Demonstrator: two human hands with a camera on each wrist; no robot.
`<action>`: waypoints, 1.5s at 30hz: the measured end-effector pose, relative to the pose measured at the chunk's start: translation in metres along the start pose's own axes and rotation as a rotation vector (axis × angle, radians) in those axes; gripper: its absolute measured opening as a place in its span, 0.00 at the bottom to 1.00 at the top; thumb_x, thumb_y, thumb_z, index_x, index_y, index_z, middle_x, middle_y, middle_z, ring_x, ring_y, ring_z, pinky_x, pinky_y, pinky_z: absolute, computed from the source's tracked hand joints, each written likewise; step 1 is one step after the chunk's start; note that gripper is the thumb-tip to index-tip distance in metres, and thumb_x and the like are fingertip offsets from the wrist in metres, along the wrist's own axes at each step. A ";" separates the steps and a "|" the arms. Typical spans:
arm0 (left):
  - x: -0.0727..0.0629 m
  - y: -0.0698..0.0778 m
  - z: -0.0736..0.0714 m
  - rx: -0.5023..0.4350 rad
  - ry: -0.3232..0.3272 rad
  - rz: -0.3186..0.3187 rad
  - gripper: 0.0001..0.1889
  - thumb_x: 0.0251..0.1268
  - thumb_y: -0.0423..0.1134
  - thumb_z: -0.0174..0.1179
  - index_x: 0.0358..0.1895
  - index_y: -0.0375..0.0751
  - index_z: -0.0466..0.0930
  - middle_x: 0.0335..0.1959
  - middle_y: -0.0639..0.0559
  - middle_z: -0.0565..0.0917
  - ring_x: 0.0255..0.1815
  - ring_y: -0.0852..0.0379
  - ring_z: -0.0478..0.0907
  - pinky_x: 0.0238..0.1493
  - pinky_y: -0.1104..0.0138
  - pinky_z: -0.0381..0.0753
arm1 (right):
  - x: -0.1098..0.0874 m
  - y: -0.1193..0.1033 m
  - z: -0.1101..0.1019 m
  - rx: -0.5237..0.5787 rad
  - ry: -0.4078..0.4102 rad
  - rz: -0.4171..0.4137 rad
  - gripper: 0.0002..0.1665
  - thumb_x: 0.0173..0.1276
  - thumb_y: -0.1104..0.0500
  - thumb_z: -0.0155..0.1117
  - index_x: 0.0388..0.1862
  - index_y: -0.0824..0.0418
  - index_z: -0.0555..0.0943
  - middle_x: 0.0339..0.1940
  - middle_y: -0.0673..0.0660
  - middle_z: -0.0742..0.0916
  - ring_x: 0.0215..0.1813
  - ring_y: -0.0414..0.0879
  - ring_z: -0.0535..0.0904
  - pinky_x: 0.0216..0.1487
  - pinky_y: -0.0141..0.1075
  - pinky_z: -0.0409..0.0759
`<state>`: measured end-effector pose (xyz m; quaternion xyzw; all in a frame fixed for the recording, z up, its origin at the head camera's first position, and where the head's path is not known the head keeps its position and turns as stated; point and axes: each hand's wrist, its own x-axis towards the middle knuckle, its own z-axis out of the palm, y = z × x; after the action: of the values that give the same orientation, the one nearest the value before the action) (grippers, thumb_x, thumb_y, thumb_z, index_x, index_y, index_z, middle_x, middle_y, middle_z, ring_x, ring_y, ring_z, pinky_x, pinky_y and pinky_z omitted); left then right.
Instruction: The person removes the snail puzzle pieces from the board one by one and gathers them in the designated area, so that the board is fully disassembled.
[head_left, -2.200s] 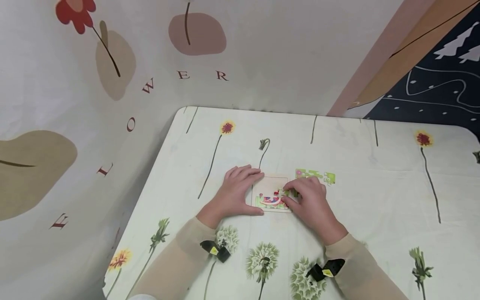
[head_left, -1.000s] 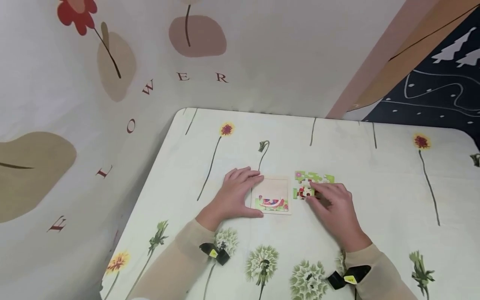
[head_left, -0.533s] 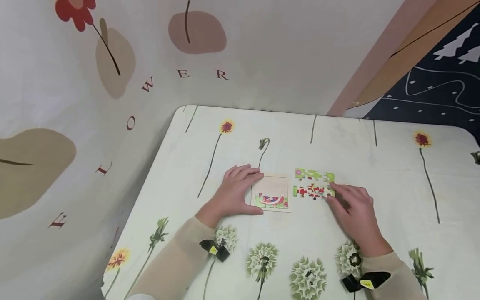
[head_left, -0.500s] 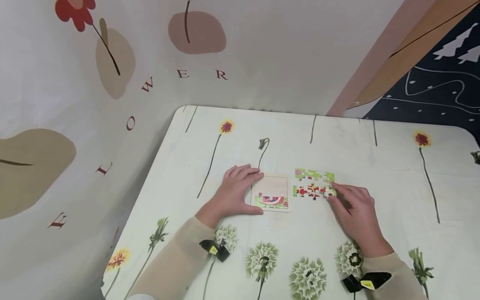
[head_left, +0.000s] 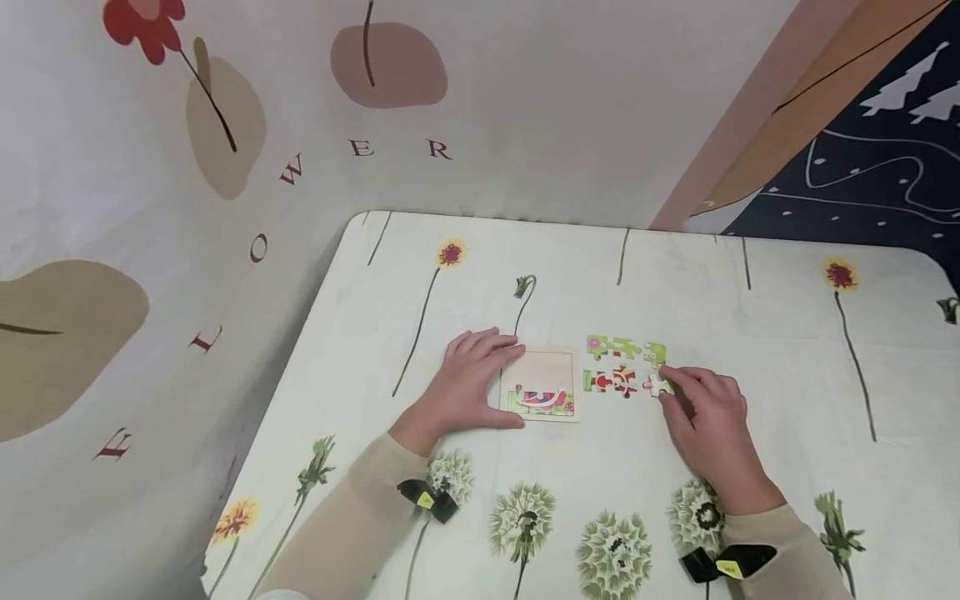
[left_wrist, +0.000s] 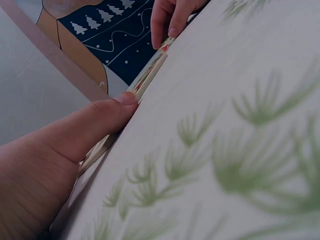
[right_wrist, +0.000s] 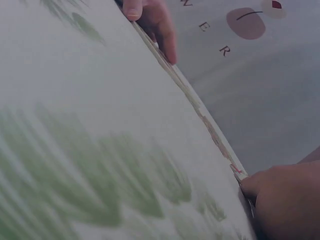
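Note:
A shallow square puzzle board (head_left: pixel 543 367) lies on the table, its bottom row filled by colourful puzzle pieces (head_left: pixel 542 401) and its upper part bare. My left hand (head_left: pixel 472 379) holds the board at its left side, thumb along the near edge and fingers at the far edge. In the left wrist view the thumb (left_wrist: pixel 107 112) presses against the board's rim. To the right, my right hand (head_left: pixel 705 425) pinches a pale puzzle piece (head_left: pixel 657 384) between thumb and fingertips, close over the table. Beside it lie red-and-green puzzle pieces (head_left: pixel 611 381), a small gap apart.
Behind these, green puzzle pieces (head_left: pixel 615 346) form a loose row, with a corner piece (head_left: pixel 655 352) slightly apart. The table (head_left: pixel 750 358) wears a white flower-print cloth. A printed fabric wall (head_left: pixel 525 108) rises behind its far edge. Each wrist carries a black camera strap.
My right hand has left the board and moved right over the loose pieces. Over the last half second the pinched piece has come apart from its red neighbour. My left hand stays put.

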<state>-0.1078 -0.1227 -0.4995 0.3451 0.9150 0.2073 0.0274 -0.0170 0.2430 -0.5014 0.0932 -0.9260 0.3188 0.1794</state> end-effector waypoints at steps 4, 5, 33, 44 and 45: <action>0.000 -0.001 0.002 -0.002 0.007 0.008 0.59 0.45 0.75 0.77 0.81 0.49 0.70 0.79 0.52 0.70 0.84 0.45 0.56 0.81 0.42 0.48 | 0.001 0.002 0.001 -0.010 0.017 -0.031 0.22 0.66 0.73 0.73 0.59 0.70 0.87 0.53 0.70 0.85 0.56 0.71 0.73 0.55 0.67 0.64; 0.000 -0.001 0.002 -0.003 0.007 0.009 0.59 0.45 0.75 0.77 0.81 0.48 0.70 0.79 0.52 0.70 0.84 0.45 0.56 0.82 0.42 0.47 | 0.001 0.002 0.001 -0.016 0.019 -0.043 0.21 0.65 0.73 0.73 0.58 0.70 0.87 0.52 0.70 0.84 0.55 0.70 0.73 0.56 0.66 0.64; -0.001 0.000 -0.002 -0.033 0.008 0.016 0.63 0.36 0.74 0.82 0.80 0.51 0.71 0.79 0.52 0.70 0.84 0.47 0.55 0.82 0.43 0.46 | 0.011 -0.009 0.015 0.151 0.096 -0.043 0.21 0.63 0.68 0.75 0.55 0.70 0.87 0.50 0.68 0.83 0.57 0.67 0.72 0.57 0.59 0.60; -0.001 0.000 -0.001 -0.037 0.014 0.018 0.62 0.36 0.74 0.82 0.80 0.51 0.71 0.79 0.52 0.70 0.84 0.46 0.56 0.82 0.43 0.45 | 0.015 -0.032 0.040 0.143 0.071 -0.147 0.13 0.65 0.64 0.72 0.48 0.66 0.90 0.51 0.64 0.84 0.56 0.66 0.72 0.58 0.63 0.60; -0.001 -0.001 -0.001 -0.035 0.011 0.016 0.63 0.36 0.74 0.82 0.80 0.52 0.71 0.79 0.52 0.69 0.84 0.47 0.55 0.82 0.43 0.45 | 0.015 -0.036 0.043 0.138 0.061 -0.158 0.13 0.65 0.63 0.72 0.48 0.65 0.90 0.51 0.63 0.84 0.56 0.65 0.72 0.58 0.63 0.60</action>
<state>-0.1077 -0.1240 -0.4994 0.3509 0.9085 0.2254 0.0266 -0.0326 0.1874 -0.5072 0.1683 -0.8856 0.3695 0.2254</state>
